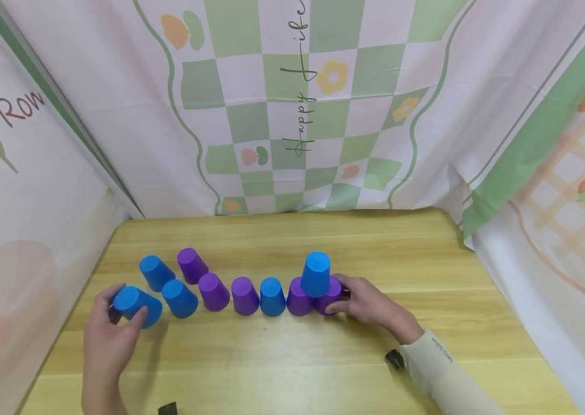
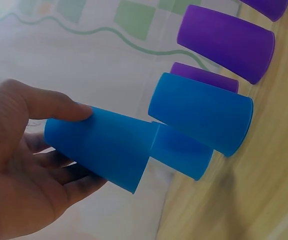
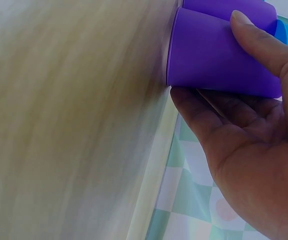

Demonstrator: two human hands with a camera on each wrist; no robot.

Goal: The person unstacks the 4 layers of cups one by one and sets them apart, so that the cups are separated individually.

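On the left, my left hand [image 1: 108, 340] grips a blue cup [image 1: 143, 306], thumb on one side and fingers round the other. In the left wrist view this upside-down cup [image 2: 104, 147] is held off the table, its rim tilted slightly. My right hand [image 1: 370, 302] holds the purple cup [image 1: 329, 301] at the right end of the row, its thumb [image 3: 256, 37] across the near side and the fingers behind. One blue cup [image 1: 316, 274] sits upside down on top, bridging that cup and the purple cup [image 1: 298, 301] beside it.
Along the row to the left stand a blue cup [image 1: 272, 297], two purple cups [image 1: 245, 297] and another blue cup [image 1: 180, 298], all upside down. Behind its left end are a blue cup [image 1: 156, 273] and a purple cup [image 1: 192, 265]. Patterned curtains [image 1: 297, 115] surround the wooden table [image 1: 271, 369].
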